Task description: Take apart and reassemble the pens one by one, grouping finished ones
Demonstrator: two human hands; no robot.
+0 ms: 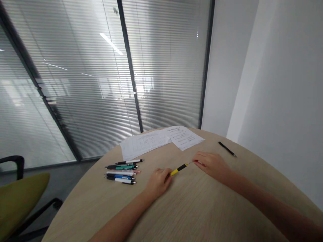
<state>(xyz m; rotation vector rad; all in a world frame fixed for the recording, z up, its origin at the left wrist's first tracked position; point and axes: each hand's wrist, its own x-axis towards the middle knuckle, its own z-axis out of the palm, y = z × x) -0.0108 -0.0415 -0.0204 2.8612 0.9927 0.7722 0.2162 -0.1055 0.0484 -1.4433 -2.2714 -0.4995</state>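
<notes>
A yellow pen with a black grip (179, 169) slants up to the right above the table, its yellow end in the closed fingers of my left hand (158, 183). To the right, my right hand (209, 164) is closed in a pinch just beyond the black end. A thin pale piece (190, 163) shows between that end and my right fingertips; I cannot make out what it is or whether it joins the pen. Left of my left hand lies a row of several pens (122, 172) in white, blue, pink, green and black.
The round wooden table (191, 208) carries printed paper sheets (146, 141) at its far side. A black pen (227, 149) lies at the right. A green chair (22, 198) stands left of the table, a glass partition with blinds (166, 67) behind it, and a white wall (282, 84) at right.
</notes>
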